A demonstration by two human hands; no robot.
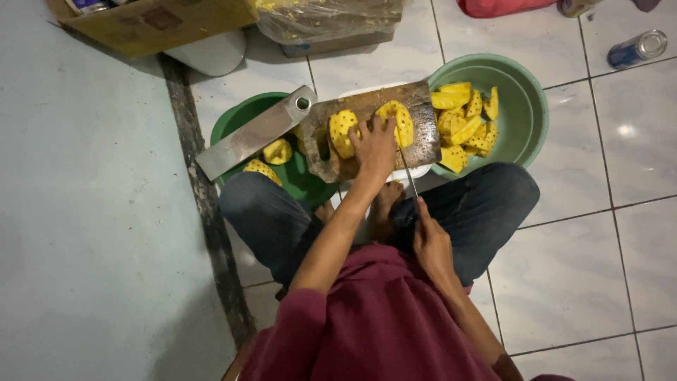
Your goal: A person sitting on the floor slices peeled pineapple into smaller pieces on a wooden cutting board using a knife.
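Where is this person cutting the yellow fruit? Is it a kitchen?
Probably a home floor used for food work, not a proper kitchen counter. The person sits on white floor tiles, slicing on a wooden board set over a bowl, with a green basin of cut fruit beside it and a cardboard box nearby.

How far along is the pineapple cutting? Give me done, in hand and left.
Done: a pile of cut pineapple wedges lies in the pale green basin. In hand: the left hand presses a peeled pineapple on the cutting board while the right hand holds a knife beside it. Left: another peeled piece on the board, and peeled pieces in the dark green basin.
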